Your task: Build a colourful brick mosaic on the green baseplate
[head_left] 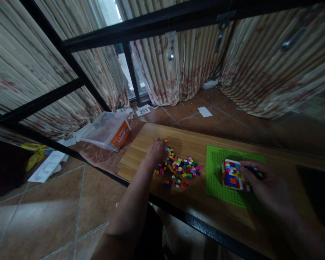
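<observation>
My left hand (156, 151) reaches to the far left side of a heap of small loose toy bricks (178, 166). Its fingers are bent down and closed, and what they hold, if anything, is hidden. On the right, a studded green baseplate (215, 180) lies on the wooden table. Over it is a block built of bricks (232, 176) in red, white, blue, yellow and orange. My right hand (262, 180) grips this block from its right side, thumb on top. Some fingers are hidden behind it, and whether it touches the baseplate I cannot tell.
The wooden table (141, 144) has a dark front edge. A clear plastic box (105, 126) with an orange label stands beyond its left end. A dark flat object (316, 191) lies at the right. Paper (205, 112) is on the tiled floor, with curtains behind a black metal frame.
</observation>
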Tool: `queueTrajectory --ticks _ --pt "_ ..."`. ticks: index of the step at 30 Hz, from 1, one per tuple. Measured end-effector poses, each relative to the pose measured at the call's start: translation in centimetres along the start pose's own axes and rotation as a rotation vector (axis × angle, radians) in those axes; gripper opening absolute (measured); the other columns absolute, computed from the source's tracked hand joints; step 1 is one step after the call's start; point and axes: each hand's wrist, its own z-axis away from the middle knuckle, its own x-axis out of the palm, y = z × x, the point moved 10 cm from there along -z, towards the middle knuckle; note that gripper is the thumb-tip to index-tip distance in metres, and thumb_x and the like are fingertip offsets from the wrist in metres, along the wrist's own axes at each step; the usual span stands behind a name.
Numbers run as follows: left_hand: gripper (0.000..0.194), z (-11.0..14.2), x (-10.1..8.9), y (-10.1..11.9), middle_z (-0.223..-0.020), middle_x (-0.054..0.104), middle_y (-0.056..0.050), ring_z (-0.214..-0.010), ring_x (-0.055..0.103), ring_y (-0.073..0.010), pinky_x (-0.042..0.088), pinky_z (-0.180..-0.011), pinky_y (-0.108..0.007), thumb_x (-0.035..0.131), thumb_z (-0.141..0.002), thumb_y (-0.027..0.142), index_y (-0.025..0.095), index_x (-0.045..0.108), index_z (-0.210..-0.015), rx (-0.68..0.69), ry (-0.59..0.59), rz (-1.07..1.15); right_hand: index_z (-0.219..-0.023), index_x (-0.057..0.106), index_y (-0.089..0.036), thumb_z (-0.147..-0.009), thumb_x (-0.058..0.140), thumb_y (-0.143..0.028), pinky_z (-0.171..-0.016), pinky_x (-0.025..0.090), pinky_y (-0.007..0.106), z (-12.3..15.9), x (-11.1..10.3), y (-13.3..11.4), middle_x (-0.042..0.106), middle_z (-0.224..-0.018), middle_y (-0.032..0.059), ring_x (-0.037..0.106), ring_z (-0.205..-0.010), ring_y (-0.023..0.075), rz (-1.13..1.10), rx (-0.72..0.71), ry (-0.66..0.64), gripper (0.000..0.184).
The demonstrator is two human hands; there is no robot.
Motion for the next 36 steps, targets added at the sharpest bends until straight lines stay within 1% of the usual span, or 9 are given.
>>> queueTrajectory --ticks 4,9,13,20,24,28,31,33,36 --pt "0.031 -0.1 0.3 0.9 -0.106 0.067 -0.013 -0.109 0.059 -0.0243 0.047 -0.097 -0.033 0.06 -0.078 0.016 0.018 0.073 -0.106 0.063 0.01 0.017 -0.091 0.071 -0.027 -0.07 0.064 -0.057 -0.095 0.047 0.046 0.1 0.1 -0.3 0.07 -0.112 0.0055 0.064 -0.104 0.031 0.001 -0.03 -0.021 0.038" --pt "0.024 -0.3 0.6 1.7 -0.104 0.067 -0.013 -0.11 0.056 -0.0251 0.046 -0.097 -0.034 0.06 -0.079 0.017 0.016 0.073 -0.099 0.081 0.033 0.034 -0.095 0.071 -0.027 -0.073 0.062 -0.057 -0.085 0.05 0.044 0.1 0.1 -0.2 0.071 -0.107 0.0054 0.066 -0.094 0.0296 0.06 -0.044 -0.027 0.039" --pt "0.022 -0.3 0.9 2.5 -0.108 0.065 -0.014 -0.11 0.056 -0.0243 0.045 -0.097 -0.033 0.058 -0.08 0.014 0.013 0.071 -0.098 0.105 0.014 0.03 -0.095 0.072 -0.026 -0.074 0.063 -0.056 -0.08 0.052 0.042 0.1 0.2 -0.2 0.071 -0.104 0.0053 0.066 -0.09 0.0277 0.061 -0.067 -0.022 0.038" --pt "0.016 -0.3 0.7 3.3 -0.106 0.067 -0.014 -0.107 0.06 -0.0251 0.044 -0.098 -0.034 0.056 -0.081 0.012 0.011 0.069 -0.092 0.153 0.009 -0.023 -0.097 0.072 -0.026 -0.077 0.062 -0.055 -0.079 0.051 0.04 0.0 0.3 -0.4 0.071 -0.102 0.0046 0.066 -0.088 0.0247 0.031 -0.164 -0.013 0.037" --pt "0.016 -0.2 0.1 3.3 -0.098 0.07 -0.013 -0.099 0.064 -0.0242 0.047 -0.092 -0.034 0.054 -0.084 0.015 0.012 0.066 -0.095 0.159 0.034 0.004 -0.094 0.071 -0.026 -0.076 0.063 -0.054 -0.082 0.051 0.041 -0.1 0.5 -0.5 0.07 -0.102 0.0041 0.066 -0.09 0.0246 0.015 -0.145 -0.017 0.035" --pt "0.013 0.1 -1.5 3.7 -0.087 0.07 -0.007 -0.083 0.065 -0.0208 0.049 -0.079 -0.03 0.055 -0.086 0.021 0.016 0.064 -0.095 0.182 0.123 0.21 -0.093 0.07 -0.025 -0.079 0.062 -0.05 -0.093 0.048 0.044 0.2 0.3 -1.5 0.068 -0.107 0.0052 0.063 -0.102 0.0258 -0.02 -0.19 0.006 0.03" --pt "0.008 0.6 -2.0 5.5 -0.081 0.066 -0.003 -0.077 0.063 -0.0166 0.049 -0.075 -0.027 0.06 -0.083 0.022 0.017 0.062 -0.088 0.286 0.148 0.507 -0.091 0.069 -0.025 -0.082 0.06 -0.047 -0.101 0.043 0.046 1.1 -1.2 -3.7 0.066 -0.112 0.0059 0.06 -0.11 0.0256 -0.031 -0.327 0.124 0.025" --pt "0.009 1.3 -1.4 7.7 -0.08 0.065 -0.002 -0.077 0.062 -0.0149 0.049 -0.073 -0.025 0.063 -0.082 0.024 0.016 0.061 -0.086 0.36 0.098 0.735 -0.09 0.069 -0.025 -0.085 0.059 -0.046 -0.1 0.044 0.045 2.2 -2.1 -5.1 0.068 -0.106 0.0057 0.061 -0.106 0.0245 -0.064 -0.382 0.179 0.023" --pt "0.013 3.0 0.6 11.7 -0.078 0.064 0.0 -0.072 0.06 -0.0128 0.048 -0.067 -0.023 0.065 -0.081 0.026 0.016 0.062 -0.088 0.432 -0.051 1.008 -0.09 0.07 -0.025 -0.087 0.059 -0.045 -0.083 0.051 0.038 3.6 -1.0 -6.1 0.071 -0.095 0.004 0.065 -0.089 0.0213 -0.13 -0.333 0.021 0.023"
